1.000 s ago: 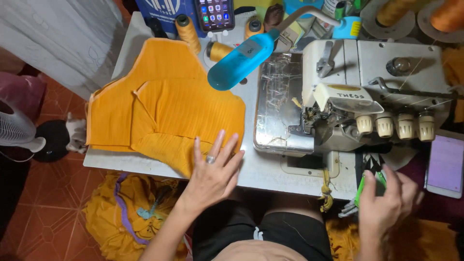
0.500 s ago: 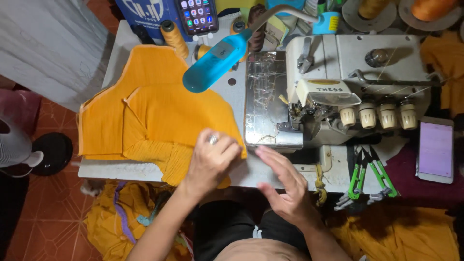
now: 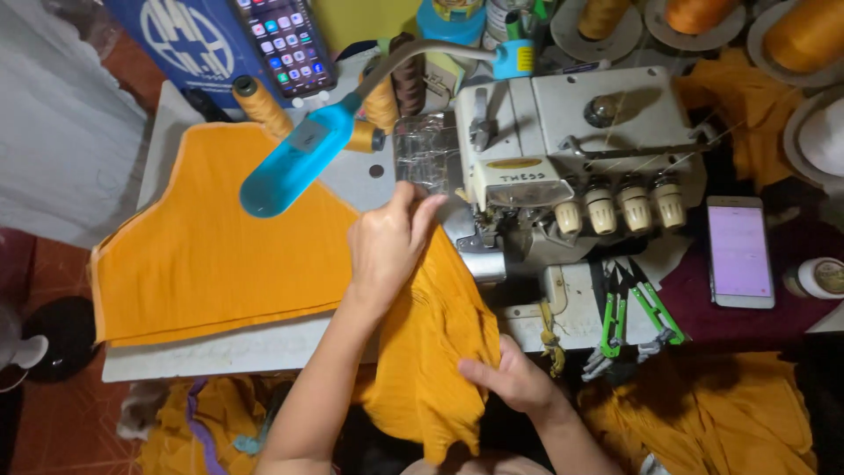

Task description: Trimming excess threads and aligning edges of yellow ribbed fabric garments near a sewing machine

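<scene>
Both hands have moved to the machine: left hand [image 3: 387, 251] presses orange fabric [image 3: 431, 352] toward the overlock machine [image 3: 571, 167], right hand [image 3: 510, 380] in a closed grip on its hanging edge at lower centre.

blue lamp head [image 3: 294, 164] over table | phone [image 3: 286, 42] propped at back, screen lit | second phone [image 3: 740, 251] flat at right | green-handled snips [image 3: 633, 312] by it | orange thread cones [image 3: 807, 31] top right | yellow fabric pile [image 3: 703, 413] below

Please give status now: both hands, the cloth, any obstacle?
Left hand presses orange cloth piece toward sewing machine. Right hand grips its hanging edge. Blue lamp overhangs, not blocking.
</scene>
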